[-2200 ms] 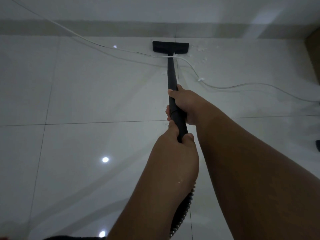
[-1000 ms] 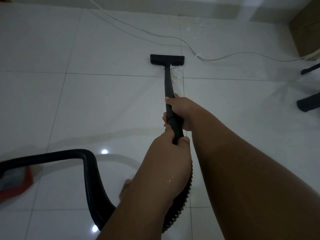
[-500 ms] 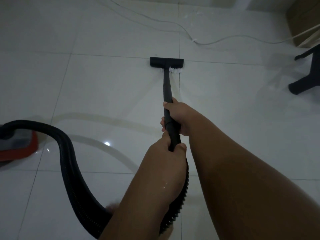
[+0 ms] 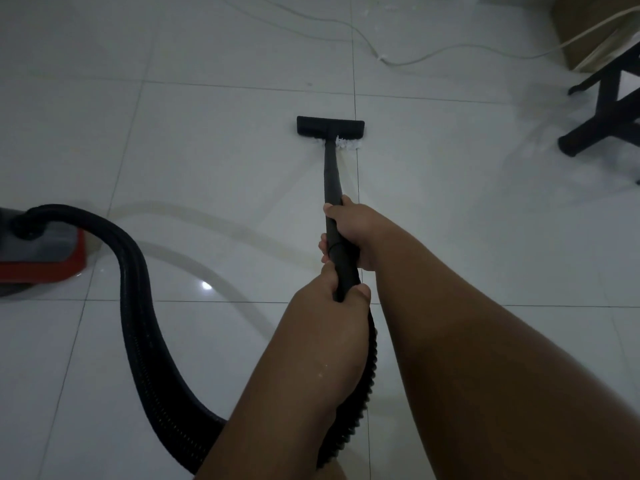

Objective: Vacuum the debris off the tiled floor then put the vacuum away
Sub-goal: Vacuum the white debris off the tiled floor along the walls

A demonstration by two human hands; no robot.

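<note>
From the head camera, two bare arms reach out over a shiny white tiled floor [image 4: 207,150]. The right hand [image 4: 358,233] is wrapped around the black pipe [image 4: 330,174] of the vacuum, with its fingers curled tight on it. The left hand [image 4: 332,303] grips the same pipe just behind the right one, closer to the person, and the two hands almost touch. The pipe points away from the person and ends in a flat black nozzle [image 4: 330,125] that sits on the floor, right beside a line between two tiles. A small heap of white bits [image 4: 347,144] lies on the floor against the near edge of the nozzle, on both sides of the pipe. A thick black ribbed hose [image 4: 138,306] comes out from under the left arm, bends down low, then curves up and over to the left. There it joins the body of the vacuum [image 4: 41,258], which is grey on top and red below and sits on the floor at the left edge. A thin white cord [image 4: 415,58] snakes across the floor far beyond the nozzle. Black chair legs [image 4: 609,112] stand at the right, with a brown box [image 4: 585,26] behind them in the top corner. A small bright spot of light [image 4: 206,285] shines on the floor near the hose.
</note>
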